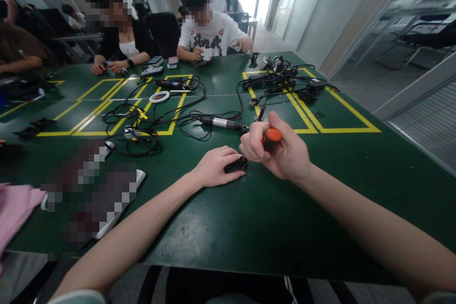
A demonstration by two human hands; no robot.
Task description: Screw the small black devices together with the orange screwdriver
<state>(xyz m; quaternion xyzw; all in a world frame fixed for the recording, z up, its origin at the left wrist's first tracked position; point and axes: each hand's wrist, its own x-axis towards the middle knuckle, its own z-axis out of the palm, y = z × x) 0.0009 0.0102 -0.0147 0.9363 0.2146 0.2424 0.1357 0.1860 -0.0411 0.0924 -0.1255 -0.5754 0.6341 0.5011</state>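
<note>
My right hand (285, 152) is wrapped round a screwdriver (273, 135) with an orange and black handle. Its shaft is mostly hidden by my fingers and seems to point down at a small black part (233, 167) on the table. With thumb and fingers on either side of that part, my left hand (217, 166) grips it against the green surface. The part's exact kind is not clear. Just beyond my hands lies a black and silver pen-shaped electric screwdriver (223, 122) with a cord. A small round metal piece (260, 118) shows behind my right hand.
Yellow tape (351, 130) marks boxes on the green table (199, 228). Black cables (142, 145) coil at left, and a heap of cords and plugs (278, 76) lies at far right. Blurred phone-like objects (140, 178) rest near my left arm. Several people sit across the table.
</note>
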